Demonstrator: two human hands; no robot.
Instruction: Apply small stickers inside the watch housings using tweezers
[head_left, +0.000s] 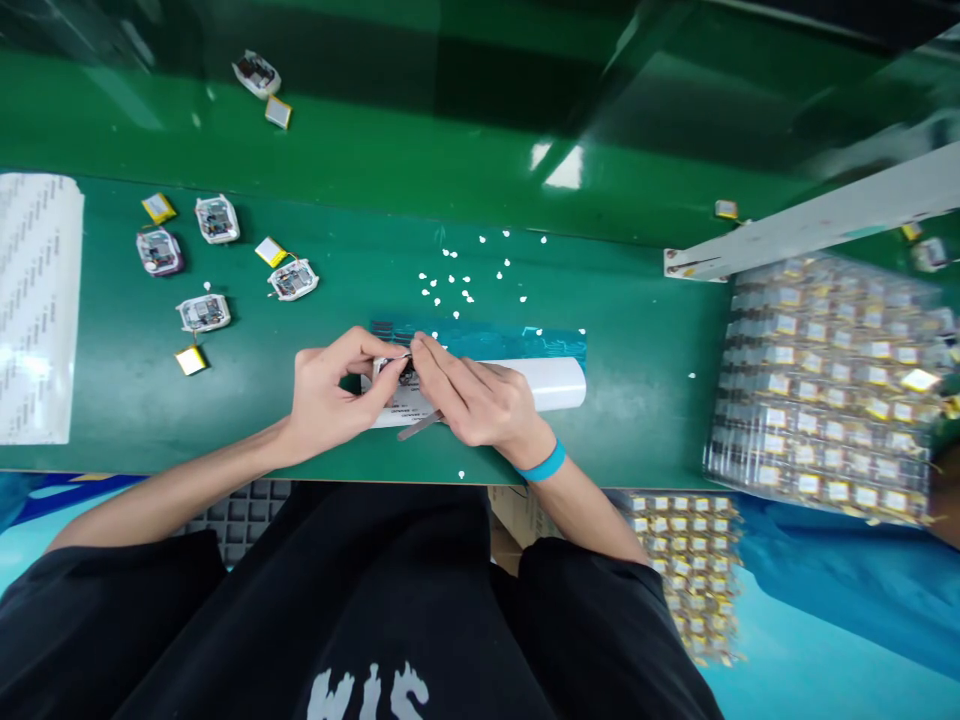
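At mid-frame, the left hand (337, 385) pinches a small dark part (407, 375) (mostly hidden); the right hand (484, 402), fingers bunched, hold unclear, should work gently.

Devices (217, 219) L, trays (825, 390) far R on tbl (637, 430)

Across the black T-shirt's (375, 580) chest, white block letters (367, 692) look like "WIS", or "SIM" turned around. Small repeated print covers the white sheet (37, 310) along the tabletop's (630, 330) left edge, and the curled sheet (551, 385) near its front edge; neither is legible.
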